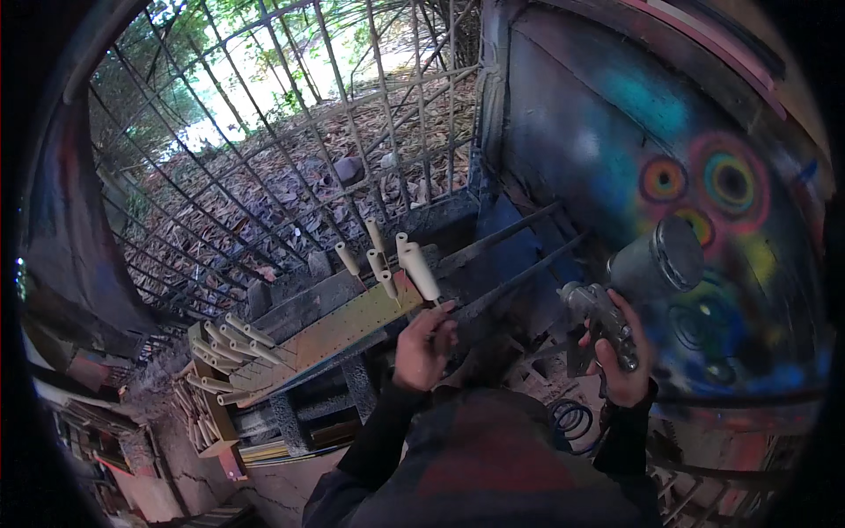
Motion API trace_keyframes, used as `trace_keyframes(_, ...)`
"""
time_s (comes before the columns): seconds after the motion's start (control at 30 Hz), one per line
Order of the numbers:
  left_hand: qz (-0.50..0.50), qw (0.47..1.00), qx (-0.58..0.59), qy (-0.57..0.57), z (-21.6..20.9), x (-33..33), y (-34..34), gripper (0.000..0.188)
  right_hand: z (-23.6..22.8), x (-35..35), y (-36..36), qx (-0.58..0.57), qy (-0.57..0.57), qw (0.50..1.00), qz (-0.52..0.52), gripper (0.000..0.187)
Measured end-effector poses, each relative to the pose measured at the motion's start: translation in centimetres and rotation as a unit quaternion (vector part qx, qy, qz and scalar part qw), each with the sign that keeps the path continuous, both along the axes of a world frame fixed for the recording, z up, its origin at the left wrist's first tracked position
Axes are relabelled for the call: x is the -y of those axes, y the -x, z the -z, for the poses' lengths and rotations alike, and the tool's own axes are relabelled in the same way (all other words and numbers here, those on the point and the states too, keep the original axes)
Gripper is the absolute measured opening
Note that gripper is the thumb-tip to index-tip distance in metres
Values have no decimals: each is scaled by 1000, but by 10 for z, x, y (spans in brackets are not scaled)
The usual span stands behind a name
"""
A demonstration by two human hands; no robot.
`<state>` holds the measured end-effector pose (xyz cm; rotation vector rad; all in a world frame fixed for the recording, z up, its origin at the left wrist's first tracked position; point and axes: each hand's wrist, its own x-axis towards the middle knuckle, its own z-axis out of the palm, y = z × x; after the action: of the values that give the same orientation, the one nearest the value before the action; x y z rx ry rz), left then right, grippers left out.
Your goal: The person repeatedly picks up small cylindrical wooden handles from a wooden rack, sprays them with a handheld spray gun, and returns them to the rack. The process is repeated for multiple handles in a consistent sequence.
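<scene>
My left hand [422,354] is closed, its fingertips pinching the lower end of a cream-coloured tube on a thin stick [420,275]. That piece leans up and to the left, over the far end of a yellowish board dotted with small holes [330,339]. My right hand [627,352] wraps round a metal spray gun [600,312], which has a grey cup [656,260] on top. The gun's front points left, toward the held tube, with a gap between them. Several similar cream tubes [377,262] stand on sticks in the board, just left of the held one.
More cream tubes [227,343] crowd the board's near left end, above a box holding thin pieces [204,414]. Metal bars [352,114] rise behind, with dry leaves beyond. A paint-stained panel [748,238] stands at right. A coiled hose [572,421] hangs below my right hand.
</scene>
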<state>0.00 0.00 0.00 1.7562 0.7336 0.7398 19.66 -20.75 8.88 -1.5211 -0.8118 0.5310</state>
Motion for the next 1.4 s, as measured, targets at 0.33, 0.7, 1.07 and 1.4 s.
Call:
trace_keyframes(0.33, 159, 976, -114, -95, 57, -25, -95, 22, -28, 19, 4, 126, 4, 991, 47, 50)
trace_keyframes(0.7, 144, 975, -65, -155, 63, -27, -116, 13, -22, 37, 11, 130, 48, 990, -8, 47)
trace_keyframes(1.07, 159, 963, -73, -204, 53, -30, -106, 17, -21, 28, 5, 174, 18, 984, 35, 48)
trace_keyframes(1.4, 140, 965, -57, -215, 48, -31, -104, 14, -20, 27, 3, 165, 24, 986, -9, 48)
